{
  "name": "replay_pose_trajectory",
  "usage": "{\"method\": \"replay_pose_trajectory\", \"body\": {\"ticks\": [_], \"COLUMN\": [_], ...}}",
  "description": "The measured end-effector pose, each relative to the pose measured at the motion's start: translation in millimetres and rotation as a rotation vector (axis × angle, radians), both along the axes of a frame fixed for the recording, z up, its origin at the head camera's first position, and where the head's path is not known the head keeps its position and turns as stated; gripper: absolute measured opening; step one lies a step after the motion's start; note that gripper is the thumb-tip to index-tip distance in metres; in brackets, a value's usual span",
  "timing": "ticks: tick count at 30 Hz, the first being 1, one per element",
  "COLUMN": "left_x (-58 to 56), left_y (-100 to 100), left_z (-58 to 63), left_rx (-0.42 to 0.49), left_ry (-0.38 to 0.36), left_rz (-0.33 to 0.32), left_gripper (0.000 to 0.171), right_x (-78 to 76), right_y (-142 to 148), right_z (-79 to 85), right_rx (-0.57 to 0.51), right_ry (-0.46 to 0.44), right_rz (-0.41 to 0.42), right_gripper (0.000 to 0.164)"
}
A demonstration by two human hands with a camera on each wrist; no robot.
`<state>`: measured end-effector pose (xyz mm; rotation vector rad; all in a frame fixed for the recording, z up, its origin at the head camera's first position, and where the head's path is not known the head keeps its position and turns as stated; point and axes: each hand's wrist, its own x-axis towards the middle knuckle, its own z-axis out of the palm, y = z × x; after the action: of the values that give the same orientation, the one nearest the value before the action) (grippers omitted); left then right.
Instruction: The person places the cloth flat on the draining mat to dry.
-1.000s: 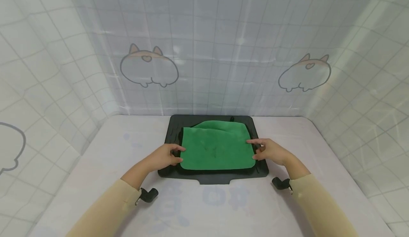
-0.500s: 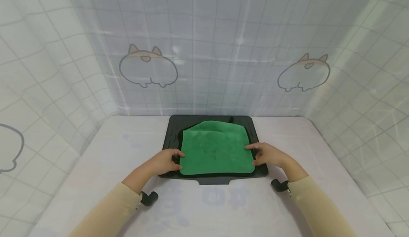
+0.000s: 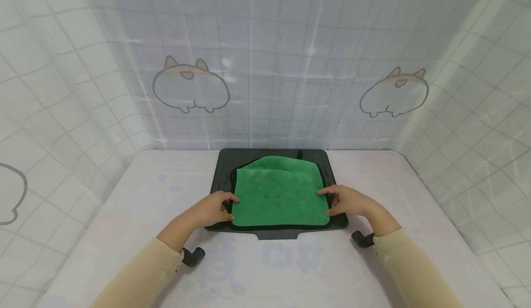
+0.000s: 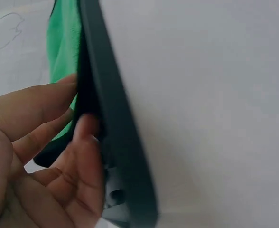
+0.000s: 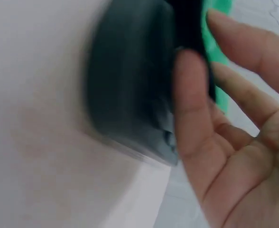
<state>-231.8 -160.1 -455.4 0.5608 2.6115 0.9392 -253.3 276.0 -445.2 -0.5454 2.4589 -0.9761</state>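
Note:
A green cloth (image 3: 278,197) lies over a black ridged tray (image 3: 224,160), its far part raised in a fold. At its left edge, my left hand (image 3: 213,209) grips the cloth between thumb and fingers near the front corner. My right hand (image 3: 350,202) does the same at the right edge, its index finger resting on the green face. In the left wrist view, the curled left hand (image 4: 40,156) stands beside the tray's dark rim (image 4: 118,114). The right wrist view shows the right hand (image 5: 239,118) against the dark edge, blurred.
A pale patterned cover (image 3: 274,275) spreads under the tray, whose front tab (image 3: 278,235) points toward me. Behind stands a tiled-pattern curtain (image 3: 282,68) with cartoon animal prints. Black wrist mounts (image 3: 193,257) stick out by both sleeves.
Both hands and the near edge of the green cloth have come slightly toward me since the first frame. The tray has stayed in place. Over the last half second little differs.

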Motion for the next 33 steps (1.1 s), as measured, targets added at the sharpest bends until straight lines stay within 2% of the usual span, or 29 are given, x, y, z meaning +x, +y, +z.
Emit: {"method": "replay_pose_trajectory", "body": {"ticks": [4,7,12,17,23,29,33], "left_x": [-3.7,-8.6,-18.9,-28.9,-38.0,-41.5,-42.7], "left_y": [-2.9,-2.9,-1.3,5.6,17.4,22.4,19.5], "left_z": [4.0,6.6,7.7,9.1,8.7,3.9,2.1], "left_rx": [0.028,0.047,0.058,0.089,0.132,0.171,0.217], "left_ry": [0.026,0.051,0.087,0.128,0.201,0.225,0.222], "left_rz": [0.001,0.039,0.065,0.111,0.197,0.265,0.294], "left_gripper": [0.046,0.045,0.049,0.049,0.041,0.031,0.03], "right_x": [-5.7,-10.6,-21.3,-37.6,-55.3,-60.8,-59.9], "right_y": [4.8,5.7,3.3,-1.7,-9.1,-14.6,-14.1], "right_z": [5.4,7.2,8.1,6.8,-0.4,-7.9,-8.0], "right_rx": [-0.03,-0.05,-0.068,-0.14,-0.233,-0.244,-0.296], "right_ry": [0.011,0.027,0.05,0.051,0.025,0.03,0.044], "right_rz": [-0.031,-0.108,-0.209,-0.228,-0.233,-0.313,-0.374], "right_gripper": [0.051,0.046,0.04,0.04,0.041,0.034,0.033]}}
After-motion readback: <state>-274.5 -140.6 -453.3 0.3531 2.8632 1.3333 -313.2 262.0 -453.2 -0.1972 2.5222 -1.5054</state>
